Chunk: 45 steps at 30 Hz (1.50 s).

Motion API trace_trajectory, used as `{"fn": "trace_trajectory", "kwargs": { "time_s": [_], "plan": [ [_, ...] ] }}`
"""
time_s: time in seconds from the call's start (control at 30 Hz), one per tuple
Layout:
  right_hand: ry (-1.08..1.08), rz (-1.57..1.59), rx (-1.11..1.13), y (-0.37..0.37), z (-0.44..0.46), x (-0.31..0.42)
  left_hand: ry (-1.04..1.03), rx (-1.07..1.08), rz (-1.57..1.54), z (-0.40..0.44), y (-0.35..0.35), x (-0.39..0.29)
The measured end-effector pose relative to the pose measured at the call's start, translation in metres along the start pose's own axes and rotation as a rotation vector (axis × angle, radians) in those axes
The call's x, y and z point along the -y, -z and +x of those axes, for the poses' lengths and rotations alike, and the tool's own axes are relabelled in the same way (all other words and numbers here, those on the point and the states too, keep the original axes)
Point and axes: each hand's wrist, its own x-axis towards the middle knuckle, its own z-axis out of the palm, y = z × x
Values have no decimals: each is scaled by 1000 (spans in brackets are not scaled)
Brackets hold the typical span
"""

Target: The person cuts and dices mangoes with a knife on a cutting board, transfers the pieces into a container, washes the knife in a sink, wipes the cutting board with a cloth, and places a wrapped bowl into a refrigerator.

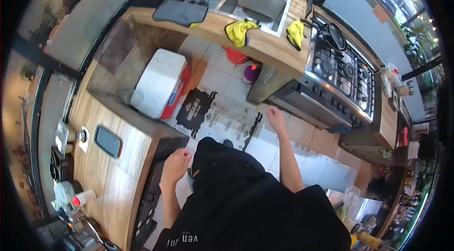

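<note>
My left hand [177,165], fingers curled in loosely, hangs beside my body, close to the end of the left wooden counter [118,175]. Nothing shows in it. My right hand [275,119] is out in front of me over the tiled floor, its fingers folded into a loose fist with nothing visible in them. The front of the oven under the gas stove [345,69] is nearest to it. Neither hand touches anything that I can see. A dark mat with white print [227,116] lies on the floor ahead of my feet.
Ahead stand a sink [255,5] and a wooden worktop with yellow cloths [241,32]. A black frying pan [335,37] sits on the stove. A white-lidded cooler [161,78] stands at the left, and a dark-topped container [108,140] lies on the left counter.
</note>
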Motion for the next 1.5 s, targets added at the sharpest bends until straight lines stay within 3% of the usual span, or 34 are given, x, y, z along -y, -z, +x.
{"fn": "trace_trajectory", "kwargs": {
  "time_s": [0.03,0.2,0.3,0.33,0.4,0.47,0.53,0.6,0.63,0.67,0.73,0.8,0.93,1.0,1.03,1.13,1.2,1.27,1.3,1.37,1.43,1.5],
  "plan": [
    [105,87,-105,2,40,34,-42,-4,-36,41,4,-12],
    [-42,499,-53,-2,199,158,-324,79,-443,250,9,-86],
    [-52,110,-268,-37,276,171,-502,57,-302,383,1,-106],
    [-75,114,-285,-48,291,176,-617,10,-222,429,-10,-106],
    [2,-287,-195,-65,316,190,-656,52,-242,511,-20,-128],
    [37,-329,-259,-78,332,186,-688,121,-276,580,-23,-150],
    [77,-388,-301,-65,339,187,-979,196,-35,631,-29,-170],
    [-197,273,-83,-35,348,193,-1041,357,31,668,-34,-186],
    [-197,590,-83,-24,351,188,-1091,600,148,684,-36,-195],
    [-229,586,-104,-11,350,182,-1137,838,271,698,-40,-203],
    [-139,767,-92,36,350,199,-1189,911,270,718,-44,-221],
    [-217,871,-233,75,353,216,-1179,1017,407,730,-30,-247],
    [-117,1072,-250,122,369,226,-1050,950,-115,771,-35,-239],
    [-124,991,-301,139,381,252,-925,1070,-65,780,-15,-263],
    [-94,685,-299,154,386,260,-808,1033,-145,773,-2,-275],
    [161,634,-327,187,416,262,-938,730,-230,789,25,-292],
    [295,684,-273,203,427,252,-937,658,-148,782,59,-305],
    [330,607,-231,209,415,258,-762,685,156,767,93,-310],
    [296,486,-263,209,402,259,-737,684,155,756,101,-303],
    [358,260,-227,200,382,244,-944,415,579,726,118,-284],
    [415,179,-162,176,361,216,-1046,290,522,691,111,-238],
    [443,146,-93,141,335,181,-945,287,517,646,97,-200]
  ]
}}
